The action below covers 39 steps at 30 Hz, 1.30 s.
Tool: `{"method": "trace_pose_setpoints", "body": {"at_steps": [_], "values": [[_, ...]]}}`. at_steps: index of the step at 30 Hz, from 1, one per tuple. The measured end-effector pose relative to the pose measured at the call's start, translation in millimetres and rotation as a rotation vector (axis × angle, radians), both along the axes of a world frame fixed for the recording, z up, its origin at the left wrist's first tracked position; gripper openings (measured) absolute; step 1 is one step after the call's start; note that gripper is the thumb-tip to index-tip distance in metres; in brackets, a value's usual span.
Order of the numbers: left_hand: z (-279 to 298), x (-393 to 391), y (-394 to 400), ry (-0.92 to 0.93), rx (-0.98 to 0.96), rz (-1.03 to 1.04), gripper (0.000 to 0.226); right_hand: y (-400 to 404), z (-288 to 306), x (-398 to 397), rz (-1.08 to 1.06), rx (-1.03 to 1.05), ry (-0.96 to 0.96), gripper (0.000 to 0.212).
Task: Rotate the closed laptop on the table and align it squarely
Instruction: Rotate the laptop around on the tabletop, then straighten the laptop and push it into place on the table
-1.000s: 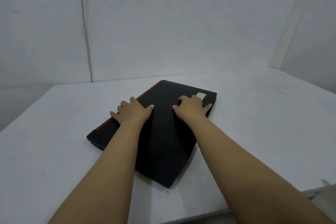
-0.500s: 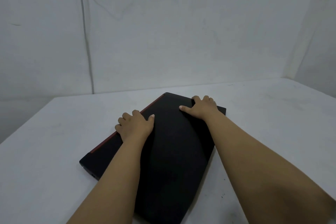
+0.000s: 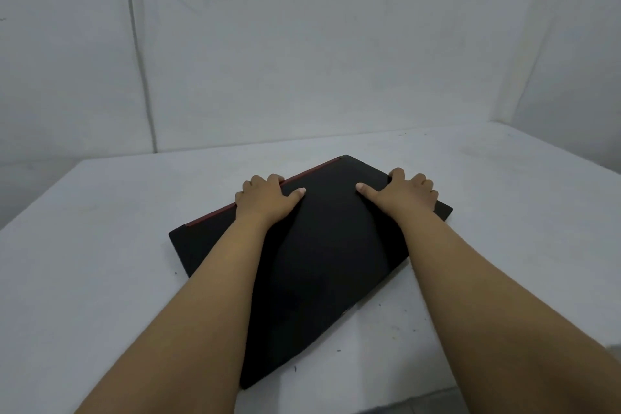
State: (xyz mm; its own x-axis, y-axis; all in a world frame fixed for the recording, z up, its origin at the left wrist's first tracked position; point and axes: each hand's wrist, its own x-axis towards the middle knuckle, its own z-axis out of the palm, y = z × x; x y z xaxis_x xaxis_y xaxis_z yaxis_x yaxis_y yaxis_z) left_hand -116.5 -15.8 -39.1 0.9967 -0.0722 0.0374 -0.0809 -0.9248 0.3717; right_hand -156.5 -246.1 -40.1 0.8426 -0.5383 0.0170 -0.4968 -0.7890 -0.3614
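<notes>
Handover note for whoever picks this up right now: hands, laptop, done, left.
Left hand: flat on the lid, fingers curled over the far-left edge with the red strip.
Right hand: flat on the lid, fingers hooked over the far-right edge near the corner.
Laptop: closed, black, lying flat on the white table, skewed like a diamond, one corner pointing away, one toward the person near the table's front edge.
Done: both hands are placed for turning.
Left: turn it until its edges run parallel to the table edges, then let go.
</notes>
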Motion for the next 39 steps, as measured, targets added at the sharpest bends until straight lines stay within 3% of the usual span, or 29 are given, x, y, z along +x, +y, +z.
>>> {"method": "trace_pose_setpoints", "body": {"at_steps": [5,10,17,23,34,39], "values": [[-0.7,-21.5,2.9,-0.039,0.081,-0.027,0.069,2.9,-2.4,-12.2,-0.011,-0.012,-0.002,0.086],[-6.7,-70.3,30.7,0.034,0.071,0.247,0.075,9.1,-2.3,-17.9,-0.048,-0.045,0.061,0.091],[-1.3,-106.7,59.4,0.035,-0.324,0.42,0.078,9.6,3.9,-28.3,-0.05,-0.027,0.038,0.09],[7.0,-94.3,69.0,0.019,-0.298,0.375,0.075,12.6,1.9,-47.2,-0.123,-0.035,0.03,0.087],[16.5,-76.1,89.8,0.145,-0.195,0.223,0.098,20.7,-2.4,-93.8,-0.191,-0.012,0.017,0.081],[10.8,-96.8,92.9,0.118,-0.238,0.252,0.096,22.0,-3.4,-108.4,-0.183,0.019,0.002,0.082]]}}
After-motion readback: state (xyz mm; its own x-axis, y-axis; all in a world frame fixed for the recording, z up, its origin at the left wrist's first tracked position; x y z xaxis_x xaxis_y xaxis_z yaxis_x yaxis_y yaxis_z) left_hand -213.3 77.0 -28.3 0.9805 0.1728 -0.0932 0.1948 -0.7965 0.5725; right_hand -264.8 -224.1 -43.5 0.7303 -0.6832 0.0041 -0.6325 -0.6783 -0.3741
